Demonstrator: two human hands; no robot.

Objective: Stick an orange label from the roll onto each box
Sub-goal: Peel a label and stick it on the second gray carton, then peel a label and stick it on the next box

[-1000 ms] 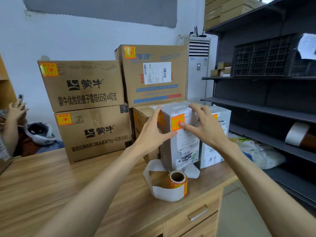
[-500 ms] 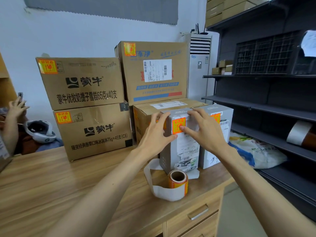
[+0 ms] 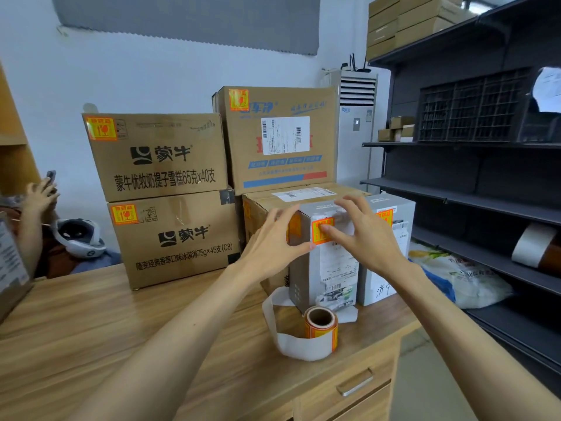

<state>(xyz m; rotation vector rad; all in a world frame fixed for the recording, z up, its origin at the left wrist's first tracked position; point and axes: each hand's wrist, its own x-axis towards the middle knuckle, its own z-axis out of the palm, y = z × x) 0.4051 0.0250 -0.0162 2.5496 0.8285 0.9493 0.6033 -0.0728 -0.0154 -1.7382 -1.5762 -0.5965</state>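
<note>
A tall grey box (image 3: 331,268) stands upright on the wooden desk (image 3: 91,323). An orange label (image 3: 318,235) sits near the top of its front face. My right hand (image 3: 361,235) presses a thumb onto this label, its fingers spread over the box top. My left hand (image 3: 273,238) rests against the box's left edge, its thumb touching the label's lower corner. The label roll (image 3: 321,326) lies in front of the box with a white backing strip (image 3: 279,332) curling off it. Orange labels show on the neighbouring boxes too.
Two stacked brown cartons (image 3: 170,196) and a taller carton (image 3: 279,138) stand behind. A second grey box (image 3: 388,247) is to the right. Dark shelving (image 3: 485,202) fills the right side. Another person's hand (image 3: 42,192) holds a phone at far left, near a white headset (image 3: 79,238).
The grey box has come down from a raised, tilted position to stand on the desk. My right thumb has slid onto the label.
</note>
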